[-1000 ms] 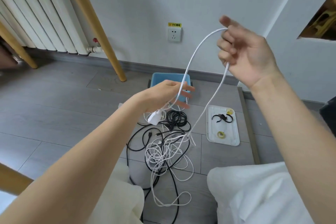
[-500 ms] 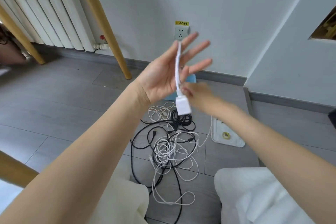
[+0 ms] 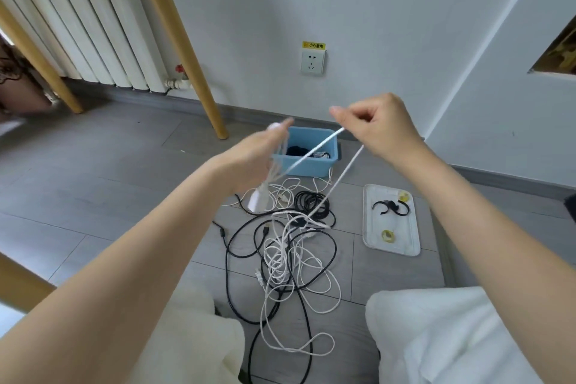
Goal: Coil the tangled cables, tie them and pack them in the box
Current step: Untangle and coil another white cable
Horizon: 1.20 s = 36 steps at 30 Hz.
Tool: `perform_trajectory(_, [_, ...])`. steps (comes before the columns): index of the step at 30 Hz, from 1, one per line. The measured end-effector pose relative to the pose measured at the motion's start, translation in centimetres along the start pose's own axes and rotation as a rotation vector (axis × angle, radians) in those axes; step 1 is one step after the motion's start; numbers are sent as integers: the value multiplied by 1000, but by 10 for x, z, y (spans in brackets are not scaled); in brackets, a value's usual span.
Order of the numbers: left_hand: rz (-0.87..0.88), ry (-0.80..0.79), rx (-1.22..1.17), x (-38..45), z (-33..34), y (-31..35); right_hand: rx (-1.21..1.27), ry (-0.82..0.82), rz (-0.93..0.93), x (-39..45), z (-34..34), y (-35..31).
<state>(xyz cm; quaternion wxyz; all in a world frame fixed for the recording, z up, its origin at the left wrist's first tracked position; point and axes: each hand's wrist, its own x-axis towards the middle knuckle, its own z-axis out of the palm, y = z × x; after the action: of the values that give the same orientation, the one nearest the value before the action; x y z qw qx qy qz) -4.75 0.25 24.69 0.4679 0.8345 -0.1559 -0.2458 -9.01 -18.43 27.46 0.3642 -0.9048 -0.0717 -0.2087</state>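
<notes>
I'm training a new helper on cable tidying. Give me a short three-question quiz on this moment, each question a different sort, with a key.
1. True or false: the blue box is empty.
2. Which cable does the right hand pinch? A) black B) white C) none
3. Fill in: the white tray lies on the floor to the ____ of the cable pile.

Key:
1. False: dark and white cables already lie inside.
2. B: the white cable, which runs across to the left hand.
3. Right.
</notes>
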Motion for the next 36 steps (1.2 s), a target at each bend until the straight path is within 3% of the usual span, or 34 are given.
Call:
perform_trajectory(4, [-139, -604, -554, -3, 32, 22, 138, 244, 144, 5, -12, 11])
perform_trajectory(8, [-62, -799, -725, -1, 40, 35, 135, 363, 287, 1, -22, 24])
perform_trajectory(10, [-10, -925, -821, 0, 37, 42, 129, 223, 362, -3, -18, 27])
perform_trajectory(12, [52, -1078, -999, 1, 35, 47, 163, -151, 468, -9, -7, 18])
perform_trajectory(13, [103, -1074, -1077, 3, 34, 48, 159, -340, 505, -12, 0, 12])
perform_trajectory(15, [212, -815, -1157, 8, 31, 56, 109, -603, 561, -21, 13, 6])
perform_trajectory(17, [284, -406, -1151, 14, 21, 57, 113, -757, 549, -31, 21, 10])
perform_trajectory(19, [250, -41, -1063, 26, 4, 45, 93, -753, 498, -37, 21, 16])
perform_trajectory(21, [132, 177, -945, 38, -9, 27, 89, -621, 477, -35, 13, 18])
perform_trajectory(24, [-21, 254, -715, 43, -6, 13, 49, -449, 333, -23, -5, 14])
perform_trajectory(28, [-50, 322, -556, 47, -2, 13, -39, -254, 173, -11, -30, 8])
perform_trajectory(33, [-151, 561, -1052, 47, -28, 5, -14, -233, 83, -9, -34, -2])
perform_trajectory(36, [-177, 611, -1105, 46, -29, 2, -41, -314, 74, -9, -27, -3])
